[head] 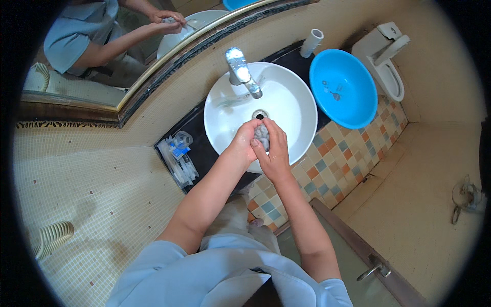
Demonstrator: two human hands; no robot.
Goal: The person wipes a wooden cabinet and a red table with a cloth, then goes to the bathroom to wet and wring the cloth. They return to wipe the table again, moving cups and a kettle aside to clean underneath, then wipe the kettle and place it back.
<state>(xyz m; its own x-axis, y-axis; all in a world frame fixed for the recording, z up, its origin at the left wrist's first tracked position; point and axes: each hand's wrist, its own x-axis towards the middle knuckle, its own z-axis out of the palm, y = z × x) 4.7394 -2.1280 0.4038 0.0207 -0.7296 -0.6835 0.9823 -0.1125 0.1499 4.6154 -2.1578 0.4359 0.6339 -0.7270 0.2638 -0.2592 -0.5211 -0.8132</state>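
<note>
A crumpled grey bundle, apparently a wet cloth [262,136], is pressed between my two hands above the front part of the white basin [295,111]. My left hand [245,140] cups it from the left. From the other side my right hand [277,147] wraps it, thumb lying across its lower end. Both hands look wet. Just beyond my fingertips is the drain hole [260,115]. The chrome faucet [241,71] rises at the basin's back, its spout pointing toward the drain. No running water can be made out.
A blue plastic basin [343,88] stands right of the sink, near a paper roll [312,43] and a toilet [383,65]. Packaged toiletries [178,163] and a clear cup [183,139] occupy the black counter [201,153]. A framed mirror [130,57] hangs left; a door handle [370,271] is lower right.
</note>
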